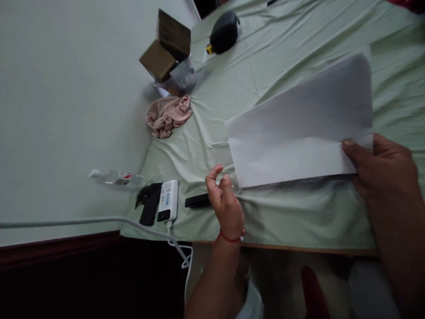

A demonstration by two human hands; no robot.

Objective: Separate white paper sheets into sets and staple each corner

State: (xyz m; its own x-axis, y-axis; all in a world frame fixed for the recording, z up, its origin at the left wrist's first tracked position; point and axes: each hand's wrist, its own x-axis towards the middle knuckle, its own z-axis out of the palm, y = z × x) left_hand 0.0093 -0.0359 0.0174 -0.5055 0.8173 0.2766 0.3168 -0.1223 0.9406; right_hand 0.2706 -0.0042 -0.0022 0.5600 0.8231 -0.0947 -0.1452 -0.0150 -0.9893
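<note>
A white sheet of paper (299, 128) is held up over the cloth-covered table, its far right corner bending upward. My right hand (381, 166) grips its near right edge, thumb on top and the other fingers underneath. Just left of the paper, my left hand (226, 201) is raised with its fingers curved and apart, nothing between them. A red string bracelet circles that wrist. Partly hidden behind the left hand lies a slim black object (196, 200), whose kind I cannot make out.
On the pale green cloth (265, 221) lie a white power bank (168, 199) with a cable, a black phone-like slab (151, 204), a clear bottle (116, 178), a pink cloth (169, 116), an open cardboard box (157, 60) and a black case (225, 32). A wall stands left.
</note>
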